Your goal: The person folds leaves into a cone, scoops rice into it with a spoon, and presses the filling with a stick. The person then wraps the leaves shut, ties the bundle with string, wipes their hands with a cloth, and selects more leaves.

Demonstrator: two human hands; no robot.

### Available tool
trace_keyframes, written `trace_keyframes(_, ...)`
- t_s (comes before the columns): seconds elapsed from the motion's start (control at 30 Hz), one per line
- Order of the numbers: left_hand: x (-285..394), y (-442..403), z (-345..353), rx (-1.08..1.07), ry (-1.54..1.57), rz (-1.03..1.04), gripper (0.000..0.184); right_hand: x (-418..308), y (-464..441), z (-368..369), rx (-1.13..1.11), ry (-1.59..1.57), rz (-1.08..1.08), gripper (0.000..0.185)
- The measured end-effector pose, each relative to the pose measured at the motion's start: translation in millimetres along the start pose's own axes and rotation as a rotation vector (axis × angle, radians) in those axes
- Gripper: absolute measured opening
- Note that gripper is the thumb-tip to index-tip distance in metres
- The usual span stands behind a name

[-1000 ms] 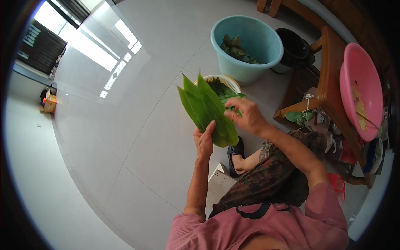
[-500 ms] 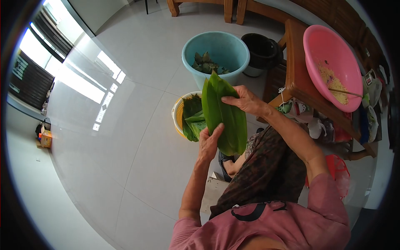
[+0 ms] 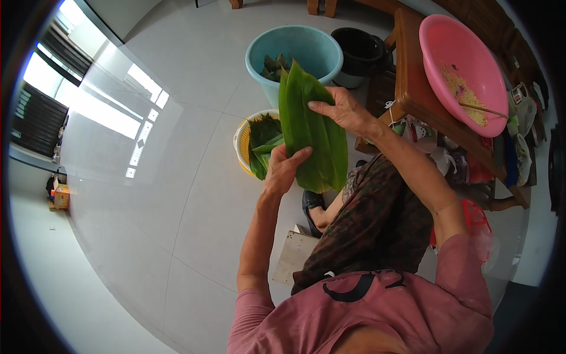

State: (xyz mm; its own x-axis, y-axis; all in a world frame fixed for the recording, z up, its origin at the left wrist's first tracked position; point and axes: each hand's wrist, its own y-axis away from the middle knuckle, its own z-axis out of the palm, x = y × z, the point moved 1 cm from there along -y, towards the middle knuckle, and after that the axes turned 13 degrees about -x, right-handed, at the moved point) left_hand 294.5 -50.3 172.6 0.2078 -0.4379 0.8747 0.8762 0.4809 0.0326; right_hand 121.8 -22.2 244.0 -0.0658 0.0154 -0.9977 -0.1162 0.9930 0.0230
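Observation:
Broad green leaves [image 3: 315,135], overlapped in a flat layer, are held up in front of me by both hands. My left hand [image 3: 284,167] pinches the lower left edge, thumb on top. Higher up on the right edge, my right hand [image 3: 348,110] grips the leaves with its thumb across the face. Just behind the leaves on the floor stands a yellow and white basket [image 3: 242,147] with more green leaves [image 3: 263,141] in it. Beyond it, a light blue tub [image 3: 295,38] holds dark green wrapped bundles [image 3: 274,66], partly covered by the held leaves.
On a wooden bench [image 3: 407,65] at right, a pink basin [image 3: 439,44] contains yellowish grain [image 3: 466,97] and a thin stick [image 3: 483,110]. A black bucket [image 3: 358,50] stands beside the tub. Bags [image 3: 442,159] sit under the bench, and a red plastic bag [image 3: 476,221] hangs near my right elbow.
The view has tilted, so the surroundings sit slightly higher in it. My hands keep hold of the leaves, which look a little more spread at the bottom.

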Motion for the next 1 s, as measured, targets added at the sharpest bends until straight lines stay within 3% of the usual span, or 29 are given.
trace_keyframes(0.13, -4.7, -4.9, 3.4, 0.052, -0.111, 0.048, 0.019, 7.2, 1.8, -0.1, 0.015, -0.121, -0.021, 0.024)
trace_keyframes(0.27, -5.5, -6.0, 4.0, 0.09, -0.002, 0.03, 0.019, 19.3, 3.9, -13.1, 0.045, -0.036, -0.019, 0.029)
trace_keyframes(0.47, -13.6, 3.4, -37.0, 0.166, 0.206, 0.026, 0.021, 34.8, 7.4, -35.0, 0.063, -0.213, 0.057, 0.025)
trace_keyframes(0.7, -31.0, 6.4, -56.0, 0.193, 0.264, 0.018, 0.02, 55.0, -14.1, -14.1, -0.016, 0.049, 0.197, 0.04)
trace_keyframes(0.8, -38.4, 6.2, -57.9, 0.197, 0.24, 0.015, 0.021, 73.8, -31.7, -1.2, -0.063, -0.047, 0.137, 0.044)
trace_keyframes(0.93, -42.7, 6.3, -56.0, 0.202, 0.154, -0.017, 0.022, 81.5, -48.2, 7.3, -0.107, -0.057, 0.227, 0.033)
trace_keyframes(1.0, -38.1, 7.6, -53.8, 0.204, 0.083, -0.039, 0.022, 75.8, -49.7, 12.6, -0.078, -0.015, 0.13, 0.029)
